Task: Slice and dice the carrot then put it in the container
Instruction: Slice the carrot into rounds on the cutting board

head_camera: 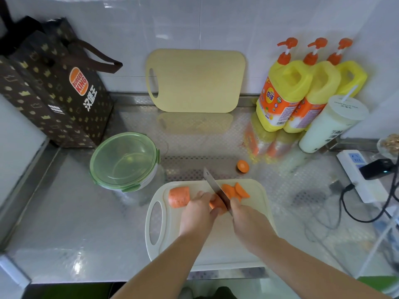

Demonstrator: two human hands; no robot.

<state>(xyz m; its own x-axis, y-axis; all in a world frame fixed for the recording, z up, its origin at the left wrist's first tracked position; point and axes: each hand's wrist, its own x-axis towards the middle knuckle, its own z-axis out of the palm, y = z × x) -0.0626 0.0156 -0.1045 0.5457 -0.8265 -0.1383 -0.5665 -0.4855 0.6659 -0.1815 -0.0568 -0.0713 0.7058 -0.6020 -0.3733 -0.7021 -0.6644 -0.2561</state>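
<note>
A white cutting board (254,229) lies on the steel counter in front of me. My left hand (197,209) holds a carrot piece (217,205) down on the board with curled fingers. My right hand (246,219) grips the handle of a knife (212,183), whose blade stands on that piece. A thick carrot chunk (178,196) lies to the left of my left hand. A few cut slices (236,190) lie right of the blade. A carrot end (243,166) sits on the counter beyond the board. The clear container with a green lid (124,159) stands to the left.
A beige cutting board (195,80) leans on the tiled wall. A brown paper bag (54,89) stands at the back left. Three yellow pump bottles (302,89) and a white cup with a straw (332,124) are at the back right. A power strip (362,175) with cables lies right.
</note>
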